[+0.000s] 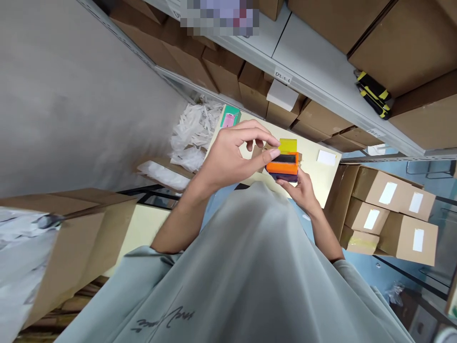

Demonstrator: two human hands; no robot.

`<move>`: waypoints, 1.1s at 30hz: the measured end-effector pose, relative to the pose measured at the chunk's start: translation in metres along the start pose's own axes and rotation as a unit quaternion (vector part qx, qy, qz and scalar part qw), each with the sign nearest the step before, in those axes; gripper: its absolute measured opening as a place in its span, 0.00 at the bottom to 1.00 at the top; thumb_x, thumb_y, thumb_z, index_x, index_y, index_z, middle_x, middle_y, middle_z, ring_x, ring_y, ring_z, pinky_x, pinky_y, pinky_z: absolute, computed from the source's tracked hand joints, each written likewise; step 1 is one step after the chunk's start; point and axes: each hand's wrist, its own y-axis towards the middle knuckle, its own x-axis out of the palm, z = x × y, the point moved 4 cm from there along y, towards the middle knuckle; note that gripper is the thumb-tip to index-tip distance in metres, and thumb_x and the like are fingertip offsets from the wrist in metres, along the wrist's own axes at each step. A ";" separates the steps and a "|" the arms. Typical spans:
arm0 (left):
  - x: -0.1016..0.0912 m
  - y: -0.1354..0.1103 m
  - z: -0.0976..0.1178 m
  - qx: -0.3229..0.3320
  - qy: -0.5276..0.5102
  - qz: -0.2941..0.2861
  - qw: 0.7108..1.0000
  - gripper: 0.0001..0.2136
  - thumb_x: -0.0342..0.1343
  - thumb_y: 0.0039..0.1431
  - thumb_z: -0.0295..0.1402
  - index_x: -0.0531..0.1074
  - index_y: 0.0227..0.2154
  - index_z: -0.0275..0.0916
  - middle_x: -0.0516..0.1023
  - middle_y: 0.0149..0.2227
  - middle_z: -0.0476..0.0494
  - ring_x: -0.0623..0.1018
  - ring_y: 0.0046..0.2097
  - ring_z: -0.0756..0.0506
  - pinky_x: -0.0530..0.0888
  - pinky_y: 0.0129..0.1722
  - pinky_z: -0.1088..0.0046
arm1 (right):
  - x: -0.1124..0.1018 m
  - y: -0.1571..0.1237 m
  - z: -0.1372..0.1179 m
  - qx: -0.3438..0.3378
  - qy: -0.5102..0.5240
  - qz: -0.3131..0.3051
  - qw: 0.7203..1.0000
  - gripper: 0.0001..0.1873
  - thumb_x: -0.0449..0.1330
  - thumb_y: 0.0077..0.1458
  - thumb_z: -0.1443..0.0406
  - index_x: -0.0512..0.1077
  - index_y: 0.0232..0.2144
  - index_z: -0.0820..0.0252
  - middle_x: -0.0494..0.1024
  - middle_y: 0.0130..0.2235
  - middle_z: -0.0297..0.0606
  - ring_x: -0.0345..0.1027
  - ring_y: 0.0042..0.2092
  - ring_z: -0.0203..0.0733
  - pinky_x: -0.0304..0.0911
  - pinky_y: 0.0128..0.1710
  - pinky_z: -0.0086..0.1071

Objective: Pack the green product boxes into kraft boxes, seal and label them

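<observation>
A small orange and dark-blue box (282, 167), with a dark recess in its top, is held over the pale table. A translucent yellow flap (288, 145) stands up along its far side. My right hand (303, 189) grips the box from below and the right, thumb against its near side. My left hand (237, 155) hovers at the box's left, fingers curved, with a gap between thumb and forefinger. The forefinger's tip is beside the flap's left edge and the thumb's tip is by the recess; whether they touch I cannot tell.
On the pale table (326, 178) are a green and pink box (229, 117) and a white card (326, 157). Shelving (314, 78) with cartons rises beyond, bearing black-yellow cutters (374, 95). White scraps (194, 126) are heaped left; stacked cartons (387, 209) stand right.
</observation>
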 end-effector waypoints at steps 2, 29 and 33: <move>0.002 0.001 0.000 -0.010 0.003 -0.020 1.000 0.07 0.67 0.70 0.39 0.86 0.41 0.42 0.85 0.40 0.45 0.81 0.39 0.46 0.79 0.39 0.67 | -0.003 -0.002 0.000 -0.005 -0.006 -0.010 1.000 0.28 0.71 0.65 0.42 0.80 0.56 0.52 0.88 0.51 0.43 0.85 0.52 0.54 0.83 0.55 0.48; 0.032 0.019 0.013 0.053 0.103 -0.100 0.988 0.11 0.62 0.76 0.46 0.82 0.41 0.47 0.84 0.39 0.45 0.81 0.42 0.42 0.80 0.47 0.59 | -0.031 -0.011 0.014 -0.107 -0.103 0.007 0.989 0.21 0.67 0.71 0.45 0.78 0.54 0.49 0.85 0.51 0.44 0.81 0.53 0.54 0.81 0.59 0.51; 0.035 0.015 0.018 0.070 0.118 -0.098 0.986 0.11 0.61 0.77 0.44 0.82 0.39 0.48 0.83 0.39 0.45 0.81 0.41 0.42 0.80 0.47 0.59 | -0.034 -0.011 0.017 -0.120 -0.107 0.012 0.987 0.19 0.66 0.72 0.46 0.77 0.54 0.49 0.85 0.51 0.45 0.81 0.53 0.54 0.80 0.58 0.52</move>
